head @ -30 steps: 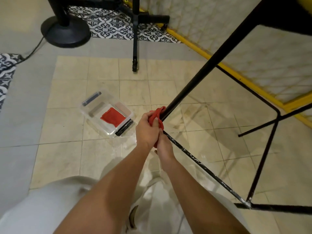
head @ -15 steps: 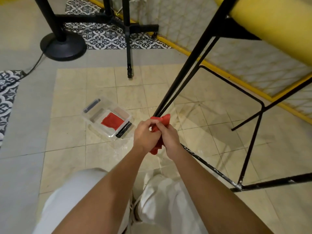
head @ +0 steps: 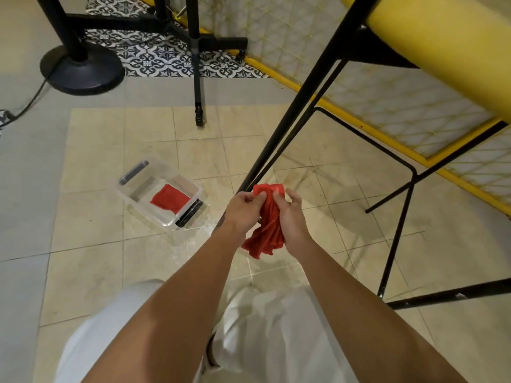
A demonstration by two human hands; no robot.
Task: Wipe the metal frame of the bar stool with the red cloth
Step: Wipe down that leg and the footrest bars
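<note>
- L hand [head: 243, 210]: thumb & fingertips pinch the top edge of the red cloth [head: 269, 230]. I read this as re-folding for a fresh face, not a wipe stroke.
- R hand [head: 293, 217]: fingers curl round the cloth's mid-section and bunch it. The lower end hangs loose below both hands.
- Red cloth: held btw. the two hands, just in front of the lower stretch of the slanted leg [head: 298, 98]. I cannot tell if it touches the leg. Soft, limp, matte, w/ lengthwise folds.
- Metal frame [head: 398, 225]: thin black tube, matte. The slanted leg runs from the seat down behind the hands, so I judge the stool is tipped for reach.
- Footrest bar [head: 367, 139]: same tube, bent w/ a rounded corner.
- Lower rail [head: 453, 295]: shows pale specks, so prob. not yet wiped.
- Seat [head: 442, 42]: yellow, smooth, rounded edge, upper right.
- Clear plastic box [head: 124, 194]: on the floor left of the hands. Rigid, translucent, black clips. It holds a second red cloth [head: 170, 200] lying flat, a spare I'd guess.
- Floor [head: 96, 189]: glossy beige tiles w/ thin grout lines.
- Round black base [head: 80, 70] & a thin black stand leg [head: 197, 78]: well apart, top of view.
</note>
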